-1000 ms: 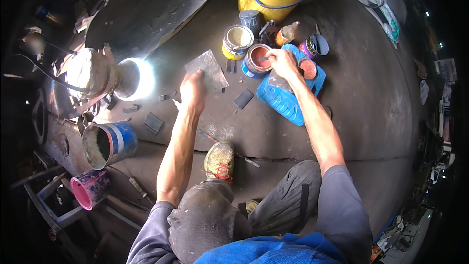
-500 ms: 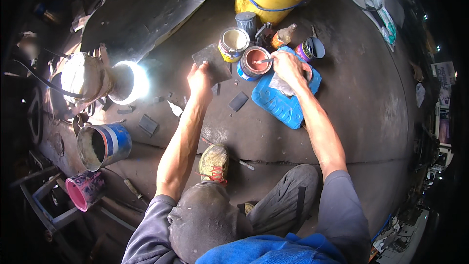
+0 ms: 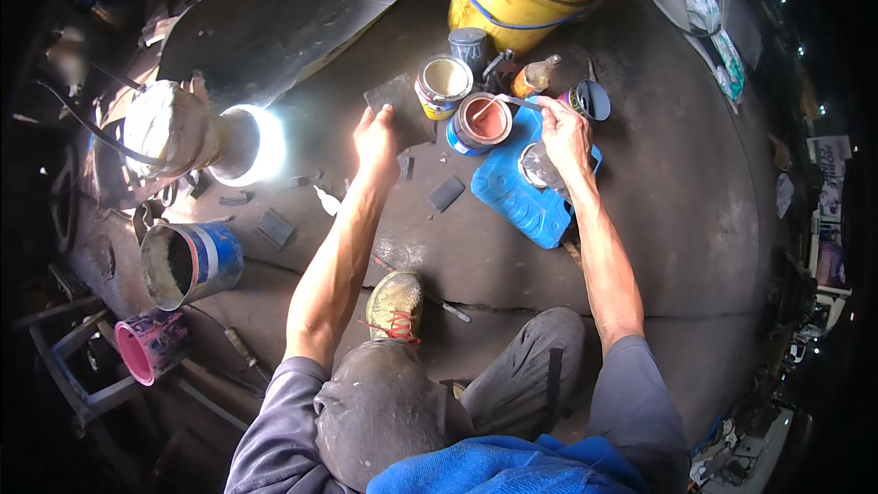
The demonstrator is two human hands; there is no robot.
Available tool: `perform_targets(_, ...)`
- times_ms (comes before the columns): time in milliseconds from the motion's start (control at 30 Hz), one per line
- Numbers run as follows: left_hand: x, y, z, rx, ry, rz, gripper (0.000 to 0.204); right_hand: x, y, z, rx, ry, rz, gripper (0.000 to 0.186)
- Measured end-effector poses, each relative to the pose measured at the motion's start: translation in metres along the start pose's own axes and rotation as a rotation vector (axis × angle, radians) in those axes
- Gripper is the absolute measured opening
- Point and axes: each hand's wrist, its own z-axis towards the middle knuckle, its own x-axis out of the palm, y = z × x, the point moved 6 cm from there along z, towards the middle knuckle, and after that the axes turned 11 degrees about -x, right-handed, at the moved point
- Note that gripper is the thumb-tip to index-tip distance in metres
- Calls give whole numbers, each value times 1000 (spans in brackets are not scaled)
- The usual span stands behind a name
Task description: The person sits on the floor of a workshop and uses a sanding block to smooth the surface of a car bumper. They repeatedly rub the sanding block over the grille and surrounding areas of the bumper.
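My left hand is closed on a thin dark flat plate, which sticks up past the fingers. Closed too, my right hand grips a slim spatula-like tool pointing left. Its tip is at the rim of an open can of reddish-brown paste, with a pale streak inside. Partly under my right hand lies a blue plastic tray bearing a round, pale-rimmed object. A can with cream-coloured contents stands beside the paste can.
Behind the cans is a yellow bucket; an orange-labelled bottle and a dark-mouthed can stand nearby. A bright lamp, a blue-striped bucket and a pink container are at left. Small dark blocks lie on the floor.
My right hand has moved right with the tool, drawing its tip from inside the paste can to the rim. The plate in my left hand has tilted and shows less of its face.
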Motion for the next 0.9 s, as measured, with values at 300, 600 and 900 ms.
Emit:
perform_targets(300,87,8,-10,-82,138,36,41,-72,64,22,-127,-76,113,22)
perform_targets(600,108,2,-54,-180,335,-103,34,-56,90,-1,-284,-51,-87,28)
perform_targets(900,84,-17,-69,-134,252,28,34,-30,109,-27,-560,58,-281,33)
